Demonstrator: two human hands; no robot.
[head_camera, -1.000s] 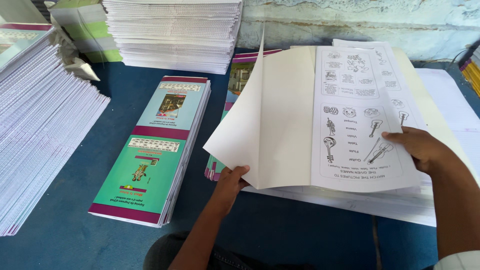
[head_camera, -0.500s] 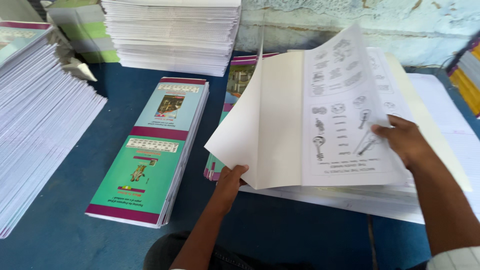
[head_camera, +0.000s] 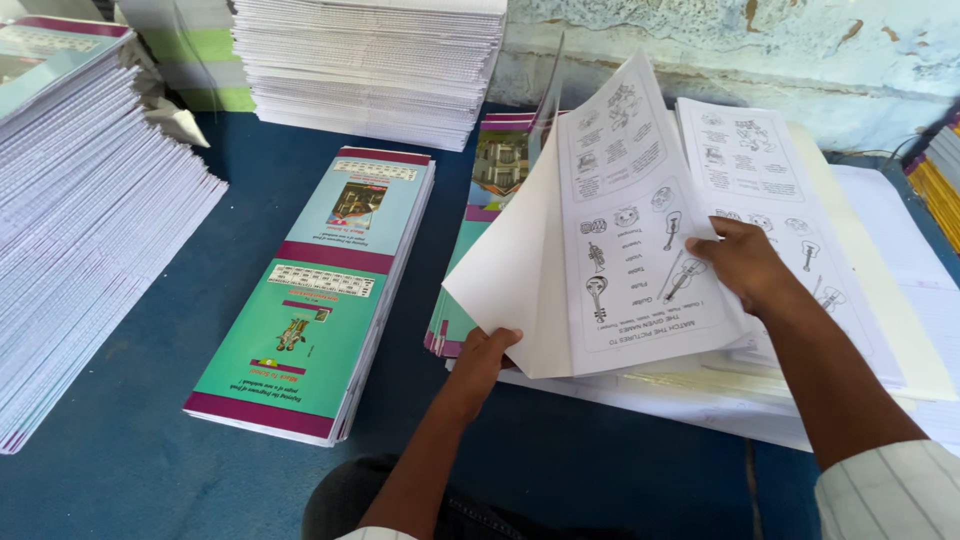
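Two hands share one job here, and I read it from above. My left hand (head_camera: 487, 352) pinches the lower edge of a lifted bundle of blank sheets (head_camera: 515, 290), thumb on top, fingers hidden beneath, closed firmly on the paper. My right hand (head_camera: 745, 262) lies nearly flat, fingers spread on a printed worksheet page (head_camera: 625, 240) that curls up and leftward; whether the thumb is hooked under the page I cannot tell. The pages belong to a loose paper stack (head_camera: 850, 300) at the right of the blue table (head_camera: 130, 470), partly overlapping a pile of green covers (head_camera: 480, 210).

To turn a leaf cleanly, I judge it best to keep the left pinch steady as a hinge and let the right fingertips slide, not press, so only one sheet peels away.

Paper here is thin, matte and floppy, bowing under its own weight. A second pile of glossy green-and-maroon covers (head_camera: 320, 290) lies flat to the left, well apart, with crisp edges. White stacks (head_camera: 90, 230) show fine layered sides.
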